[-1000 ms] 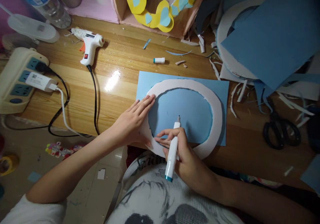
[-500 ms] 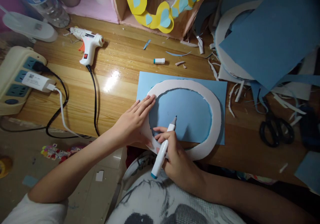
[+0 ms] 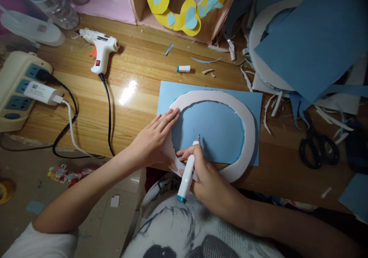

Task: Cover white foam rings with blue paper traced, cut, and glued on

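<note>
A white foam ring (image 3: 249, 127) lies on a light blue paper sheet (image 3: 212, 129) on the wooden desk (image 3: 138, 93). My left hand (image 3: 153, 139) rests flat, fingers stretched out, on the ring's left side. My right hand (image 3: 205, 173) grips a white marker (image 3: 188, 171) with a teal end cap. The marker's tip points at the blue paper inside the ring, near its lower left inner edge. The marker's loose cap (image 3: 183, 69) lies farther back on the desk.
A white hot glue gun (image 3: 100, 51) with a black cord lies at the back left, beside a power strip (image 3: 17, 89). Black scissors (image 3: 317, 148) sit at the right among paper scraps. Large blue sheets (image 3: 313, 39) pile at the back right. A box with yellow hearts (image 3: 184, 12) stands behind.
My right hand has drawn the marker left and down, from the middle of the blue paper toward the ring's lower left inner edge. My left hand has stayed put.
</note>
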The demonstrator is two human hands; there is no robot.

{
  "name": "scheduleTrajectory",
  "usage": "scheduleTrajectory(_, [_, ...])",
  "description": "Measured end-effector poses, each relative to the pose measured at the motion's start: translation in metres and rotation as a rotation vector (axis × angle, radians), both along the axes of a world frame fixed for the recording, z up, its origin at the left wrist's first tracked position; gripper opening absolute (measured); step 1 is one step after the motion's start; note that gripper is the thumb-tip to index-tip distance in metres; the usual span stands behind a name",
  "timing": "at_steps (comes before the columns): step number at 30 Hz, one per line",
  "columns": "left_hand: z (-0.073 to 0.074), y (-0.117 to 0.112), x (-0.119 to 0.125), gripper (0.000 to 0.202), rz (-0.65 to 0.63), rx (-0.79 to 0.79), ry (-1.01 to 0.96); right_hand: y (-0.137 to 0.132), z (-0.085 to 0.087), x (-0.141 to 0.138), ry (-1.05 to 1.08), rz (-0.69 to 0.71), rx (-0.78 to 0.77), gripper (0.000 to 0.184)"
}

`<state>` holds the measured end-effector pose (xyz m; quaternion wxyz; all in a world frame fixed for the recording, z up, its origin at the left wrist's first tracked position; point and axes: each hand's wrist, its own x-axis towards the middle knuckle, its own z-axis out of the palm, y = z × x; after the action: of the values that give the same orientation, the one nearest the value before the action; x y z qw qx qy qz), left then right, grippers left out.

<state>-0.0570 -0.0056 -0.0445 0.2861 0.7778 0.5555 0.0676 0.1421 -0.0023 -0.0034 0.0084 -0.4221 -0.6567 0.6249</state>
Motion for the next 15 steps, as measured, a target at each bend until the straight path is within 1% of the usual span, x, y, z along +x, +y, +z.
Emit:
scheduleTrajectory(5, [0.001,0.001,0.0,0.137,-0.004,-0.009,-0.001,-0.002,-0.002,0.003,-0.01,-0.005,0.04,0.036])
scheduleTrajectory(10, [0.002,0.001,0.0,0.135,-0.006,-0.007,0.001,-0.004,0.0,0.004,-0.083,0.074,0.083,0.038])
scheduleTrajectory(12, [0.002,0.001,0.0,0.134,-0.005,-0.004,-0.001,-0.003,0.003,0.003,-0.109,0.103,0.11,0.035])
scheduleTrajectory(15, [0.001,0.0,0.0,0.134,-0.007,0.007,-0.002,0.004,0.008,0.003,-0.114,0.118,0.125,0.022])
